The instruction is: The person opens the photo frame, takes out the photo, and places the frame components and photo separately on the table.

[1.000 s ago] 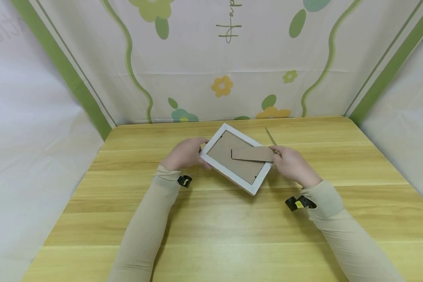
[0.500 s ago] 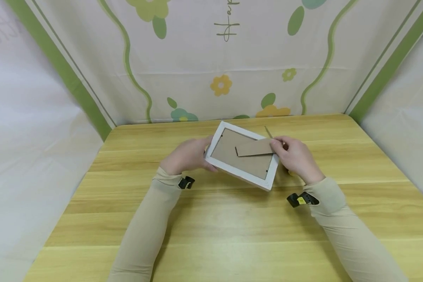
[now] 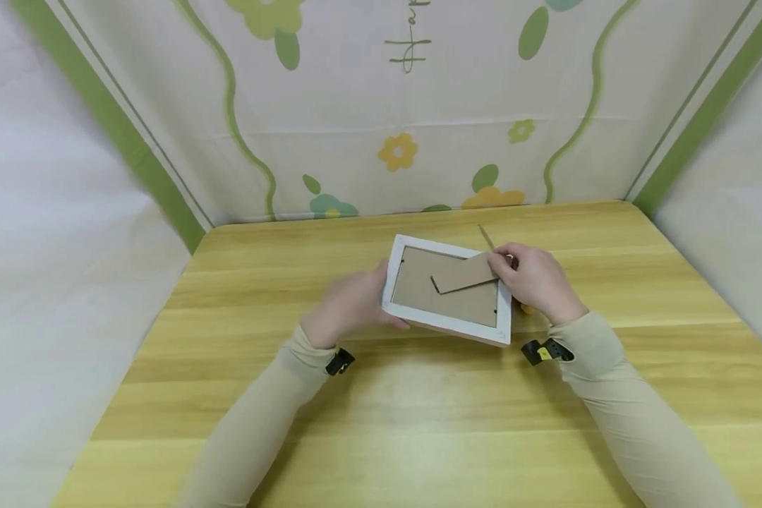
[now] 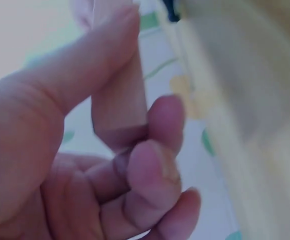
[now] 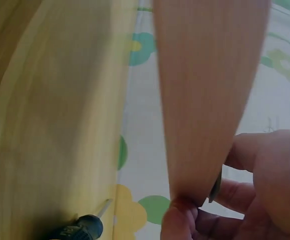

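Observation:
A photo frame (image 3: 447, 328) with a white border is held tilted over the table, its brown back (image 3: 413, 282) towards me. The cardboard stand leg (image 3: 463, 271) crosses that back to the right side. My left hand (image 3: 352, 303) grips the left side, and in the left wrist view its thumb and fingers hold the frame's wooden edge (image 4: 119, 95). With thumb and fingers, my right hand (image 3: 536, 279) holds the frame at its top right, over the leg's end. Behind that hand lies a screwdriver (image 5: 85, 227), mostly hidden in the head view. The frame's front is out of sight.
The wooden table (image 3: 413, 416) reaches back to a pale wall cloth (image 3: 330, 92) printed with flowers. White cloth (image 3: 57, 247) hangs at the left side too. The screwdriver's thin shaft (image 3: 486, 236) points towards the table's back edge.
The frame has turned anticlockwise, bringing its long sides closer to level, and shifted slightly right. My left hand has moved right and nearer to me; the right hand has shifted its hold near the leg's end.

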`<action>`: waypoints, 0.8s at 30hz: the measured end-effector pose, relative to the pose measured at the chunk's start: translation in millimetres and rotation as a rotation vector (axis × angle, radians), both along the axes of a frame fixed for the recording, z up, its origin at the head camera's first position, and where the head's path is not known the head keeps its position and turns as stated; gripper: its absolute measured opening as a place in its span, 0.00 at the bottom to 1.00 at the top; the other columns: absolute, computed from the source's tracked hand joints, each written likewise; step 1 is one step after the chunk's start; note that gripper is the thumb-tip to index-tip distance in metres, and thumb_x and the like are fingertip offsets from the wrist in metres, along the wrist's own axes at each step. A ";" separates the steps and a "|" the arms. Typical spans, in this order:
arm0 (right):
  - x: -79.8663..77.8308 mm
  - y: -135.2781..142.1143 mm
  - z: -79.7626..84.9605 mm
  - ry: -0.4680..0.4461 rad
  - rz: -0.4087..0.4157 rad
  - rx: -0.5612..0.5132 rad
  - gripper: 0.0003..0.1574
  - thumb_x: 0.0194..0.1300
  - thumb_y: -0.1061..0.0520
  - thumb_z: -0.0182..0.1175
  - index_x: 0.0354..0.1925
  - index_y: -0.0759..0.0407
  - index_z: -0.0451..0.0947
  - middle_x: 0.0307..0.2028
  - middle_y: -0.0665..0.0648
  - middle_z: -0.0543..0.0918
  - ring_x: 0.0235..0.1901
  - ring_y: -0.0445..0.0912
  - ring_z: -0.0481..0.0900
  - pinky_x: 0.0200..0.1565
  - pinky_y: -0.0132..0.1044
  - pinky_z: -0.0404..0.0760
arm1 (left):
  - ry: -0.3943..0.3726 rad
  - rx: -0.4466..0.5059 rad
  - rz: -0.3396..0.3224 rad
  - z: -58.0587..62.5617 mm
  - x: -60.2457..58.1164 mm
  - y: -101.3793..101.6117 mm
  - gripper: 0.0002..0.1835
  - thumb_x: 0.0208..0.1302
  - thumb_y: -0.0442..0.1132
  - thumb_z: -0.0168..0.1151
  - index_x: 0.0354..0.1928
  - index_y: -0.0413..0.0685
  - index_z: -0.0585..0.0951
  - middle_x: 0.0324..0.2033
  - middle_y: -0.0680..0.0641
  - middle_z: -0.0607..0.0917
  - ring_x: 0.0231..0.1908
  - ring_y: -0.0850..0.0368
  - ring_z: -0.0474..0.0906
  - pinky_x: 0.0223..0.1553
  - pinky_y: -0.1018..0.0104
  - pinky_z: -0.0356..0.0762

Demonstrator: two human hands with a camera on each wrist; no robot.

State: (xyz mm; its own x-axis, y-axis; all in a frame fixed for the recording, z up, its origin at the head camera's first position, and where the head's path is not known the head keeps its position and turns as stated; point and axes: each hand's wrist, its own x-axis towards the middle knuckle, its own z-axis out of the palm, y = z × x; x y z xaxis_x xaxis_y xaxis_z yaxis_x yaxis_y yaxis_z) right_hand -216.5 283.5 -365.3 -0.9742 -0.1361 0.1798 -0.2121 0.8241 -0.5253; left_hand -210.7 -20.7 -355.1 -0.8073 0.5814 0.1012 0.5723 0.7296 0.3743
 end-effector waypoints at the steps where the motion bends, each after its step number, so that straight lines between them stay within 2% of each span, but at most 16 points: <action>1: -2.5 -0.9 -0.5 -0.006 0.010 0.017 0.27 0.77 0.45 0.48 0.55 0.63 0.80 0.36 0.60 0.84 0.28 0.51 0.74 0.31 0.43 0.69 | 0.025 -0.003 0.011 -2.6 3.3 0.2 0.52 0.38 0.52 0.85 0.65 0.47 0.67 0.39 0.50 0.85 0.32 0.56 0.82 0.29 0.62 0.78; 4: -10.9 -5.1 -2.1 -0.021 0.051 0.081 0.26 0.77 0.45 0.47 0.52 0.63 0.81 0.38 0.61 0.85 0.30 0.52 0.77 0.35 0.46 0.73 | 0.057 0.015 0.037 -10.2 13.3 0.1 0.53 0.39 0.53 0.84 0.67 0.48 0.66 0.42 0.51 0.86 0.32 0.58 0.82 0.27 0.64 0.77; 9: -24.5 -14.5 -2.9 -0.036 0.127 0.156 0.24 0.77 0.46 0.50 0.49 0.64 0.82 0.42 0.62 0.86 0.38 0.56 0.82 0.47 0.54 0.76 | -0.022 0.078 0.091 -19.2 26.8 -1.4 0.52 0.41 0.53 0.84 0.68 0.49 0.66 0.48 0.51 0.86 0.36 0.59 0.82 0.31 0.63 0.78; 15: -38.8 -24.7 -5.7 -0.091 0.177 0.203 0.24 0.76 0.48 0.51 0.52 0.67 0.81 0.47 0.65 0.85 0.49 0.62 0.81 0.55 0.58 0.73 | -0.083 0.085 0.156 -25.5 31.9 -2.0 0.52 0.41 0.51 0.84 0.68 0.48 0.67 0.51 0.48 0.84 0.37 0.56 0.82 0.32 0.61 0.78; 19: -47.8 -31.7 -11.9 -0.131 0.191 0.222 0.24 0.76 0.49 0.51 0.52 0.68 0.80 0.46 0.65 0.85 0.47 0.60 0.81 0.53 0.56 0.75 | -0.099 0.060 0.196 -28.9 30.4 -2.5 0.52 0.41 0.51 0.84 0.67 0.44 0.67 0.48 0.46 0.85 0.35 0.54 0.80 0.30 0.61 0.77; 24: -54.6 -40.2 -17.6 -0.168 0.212 0.259 0.23 0.76 0.50 0.51 0.50 0.68 0.81 0.42 0.63 0.86 0.37 0.52 0.82 0.45 0.51 0.78 | -0.121 0.009 0.216 -33.4 27.0 -3.4 0.49 0.41 0.52 0.84 0.63 0.41 0.70 0.42 0.45 0.85 0.29 0.56 0.77 0.27 0.62 0.75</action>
State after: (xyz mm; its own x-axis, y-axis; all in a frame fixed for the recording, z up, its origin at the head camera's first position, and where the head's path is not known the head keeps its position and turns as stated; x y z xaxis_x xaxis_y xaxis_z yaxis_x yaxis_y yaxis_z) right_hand -271.1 243.4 -382.9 -0.9327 -0.3577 -0.0466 -0.3207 0.8815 -0.3467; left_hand -183.7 -24.1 -388.5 -0.9195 0.3932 0.0001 0.3536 0.8267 0.4376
